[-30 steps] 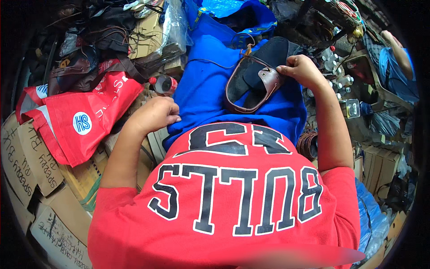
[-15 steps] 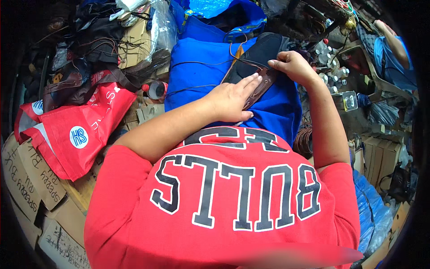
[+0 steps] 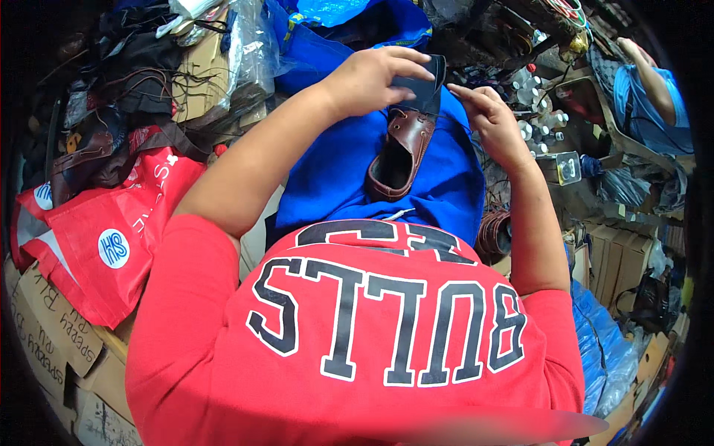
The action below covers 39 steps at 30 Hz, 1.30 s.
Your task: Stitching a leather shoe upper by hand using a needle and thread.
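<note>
A brown leather shoe [image 3: 405,145] with a black tongue piece [image 3: 422,93] lies on the blue cloth [image 3: 327,178] over my lap, its opening toward me. Lace holes show along its brown edge. My left hand [image 3: 372,80] reaches over the black piece from the left, fingers stretched and apart, with the fingertips and thumb on or just above it. Right of the shoe, my right hand [image 3: 491,123] has its index finger and thumb together near the black piece's edge. Whatever they pinch is too thin to make out.
A red bag [image 3: 126,230] and brown shoe parts [image 3: 97,149] lie at the left, above cardboard boxes [image 3: 59,312]. Several plastic bottles [image 3: 532,97] stand at the right. A blue bag [image 3: 312,44] sits beyond my lap. Another person's blue sleeve [image 3: 654,104] shows far right.
My left hand has lifted off the brown leather and moved away from me to the black piece. The shoe has turned more upright in view, its opening now showing. My right hand has shifted slightly.
</note>
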Each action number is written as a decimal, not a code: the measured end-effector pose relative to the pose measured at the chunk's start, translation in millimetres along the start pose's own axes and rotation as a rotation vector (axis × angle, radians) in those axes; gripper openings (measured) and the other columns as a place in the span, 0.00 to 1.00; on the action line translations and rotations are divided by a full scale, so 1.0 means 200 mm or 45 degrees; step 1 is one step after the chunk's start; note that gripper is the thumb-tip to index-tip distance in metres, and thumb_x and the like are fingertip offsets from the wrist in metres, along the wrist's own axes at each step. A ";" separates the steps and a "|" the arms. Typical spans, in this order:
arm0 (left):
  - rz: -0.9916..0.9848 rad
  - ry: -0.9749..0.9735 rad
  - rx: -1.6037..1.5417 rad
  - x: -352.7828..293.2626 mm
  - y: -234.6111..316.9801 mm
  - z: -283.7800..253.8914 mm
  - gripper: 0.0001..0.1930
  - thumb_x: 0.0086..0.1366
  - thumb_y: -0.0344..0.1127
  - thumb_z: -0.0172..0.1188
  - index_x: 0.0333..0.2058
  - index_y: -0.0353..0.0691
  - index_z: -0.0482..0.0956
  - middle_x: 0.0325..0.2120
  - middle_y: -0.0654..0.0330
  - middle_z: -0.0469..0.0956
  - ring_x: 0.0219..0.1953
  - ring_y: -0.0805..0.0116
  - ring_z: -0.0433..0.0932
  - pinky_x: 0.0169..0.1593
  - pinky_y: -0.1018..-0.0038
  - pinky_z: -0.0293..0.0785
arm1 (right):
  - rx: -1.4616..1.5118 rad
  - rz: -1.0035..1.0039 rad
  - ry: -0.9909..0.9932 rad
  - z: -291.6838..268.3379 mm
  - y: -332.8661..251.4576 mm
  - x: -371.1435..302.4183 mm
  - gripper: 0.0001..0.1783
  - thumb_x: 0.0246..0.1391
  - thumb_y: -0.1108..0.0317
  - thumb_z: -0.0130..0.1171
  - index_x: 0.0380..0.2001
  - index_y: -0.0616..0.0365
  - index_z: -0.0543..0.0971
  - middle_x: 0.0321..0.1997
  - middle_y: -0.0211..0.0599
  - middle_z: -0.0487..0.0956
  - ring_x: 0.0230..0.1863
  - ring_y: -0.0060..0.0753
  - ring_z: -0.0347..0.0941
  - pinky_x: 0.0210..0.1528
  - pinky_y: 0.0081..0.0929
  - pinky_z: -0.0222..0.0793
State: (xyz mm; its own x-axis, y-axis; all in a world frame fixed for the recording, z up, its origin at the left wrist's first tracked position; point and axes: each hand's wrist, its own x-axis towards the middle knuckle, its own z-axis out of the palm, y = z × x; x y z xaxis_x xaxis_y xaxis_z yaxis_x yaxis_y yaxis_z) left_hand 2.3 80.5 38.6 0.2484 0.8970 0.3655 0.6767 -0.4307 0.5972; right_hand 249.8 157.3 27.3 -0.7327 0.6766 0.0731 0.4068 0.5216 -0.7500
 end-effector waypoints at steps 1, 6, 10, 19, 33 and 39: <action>0.042 -0.055 0.045 0.04 -0.02 0.02 0.21 0.48 0.31 0.67 0.45 0.43 0.78 0.50 0.57 0.75 0.52 0.58 0.73 0.55 0.68 0.70 | 0.077 0.056 -0.001 0.00 0.00 0.00 0.19 0.51 0.77 0.55 0.48 0.52 0.78 0.33 0.35 0.72 0.38 0.27 0.73 0.41 0.23 0.67; -0.143 -0.480 -0.017 0.16 -0.08 0.08 0.23 0.44 0.36 0.71 0.41 0.42 0.76 0.50 0.57 0.74 0.53 0.56 0.72 0.53 0.67 0.70 | -0.155 -0.119 0.041 0.02 -0.03 0.07 0.10 0.46 0.76 0.61 0.34 0.54 0.83 0.28 0.37 0.79 0.32 0.33 0.77 0.37 0.25 0.71; 0.144 -0.337 0.076 0.19 -0.11 0.08 0.25 0.44 0.37 0.71 0.44 0.47 0.77 0.50 0.60 0.73 0.52 0.56 0.72 0.53 0.66 0.70 | -0.422 -0.249 -0.001 0.00 -0.03 0.10 0.06 0.45 0.74 0.63 0.30 0.55 0.83 0.27 0.38 0.80 0.32 0.35 0.77 0.36 0.27 0.72; 0.056 -0.609 0.047 0.26 -0.12 0.07 0.19 0.42 0.36 0.71 0.36 0.44 0.79 0.43 0.59 0.76 0.45 0.58 0.76 0.45 0.65 0.73 | -0.131 -0.040 -0.081 0.04 -0.02 0.08 0.06 0.44 0.75 0.64 0.29 0.55 0.83 0.32 0.34 0.76 0.32 0.33 0.76 0.36 0.27 0.71; -0.156 -0.946 -0.514 0.27 -0.31 0.14 0.18 0.50 0.34 0.66 0.42 0.37 0.81 0.35 0.59 0.77 0.42 0.66 0.75 0.48 0.73 0.69 | -0.024 -0.111 0.176 0.21 -0.03 -0.03 0.08 0.43 0.75 0.64 0.30 0.55 0.82 0.29 0.35 0.77 0.30 0.33 0.76 0.33 0.25 0.70; -0.204 -1.146 -0.459 0.29 -0.28 0.12 0.23 0.52 0.30 0.59 0.49 0.47 0.78 0.42 0.59 0.80 0.44 0.67 0.76 0.50 0.72 0.68 | -0.172 -0.172 0.255 0.24 -0.05 -0.04 0.10 0.43 0.74 0.64 0.32 0.50 0.82 0.27 0.34 0.75 0.28 0.35 0.73 0.31 0.28 0.69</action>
State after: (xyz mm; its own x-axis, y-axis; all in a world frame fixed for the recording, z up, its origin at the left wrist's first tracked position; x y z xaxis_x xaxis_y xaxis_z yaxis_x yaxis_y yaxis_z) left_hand -4.1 159.1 9.0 0.7087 0.6234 -0.3303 0.5336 -0.1674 0.8290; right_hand 226.2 121.4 2.3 -0.6682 0.6786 0.3050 0.3916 0.6693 -0.6314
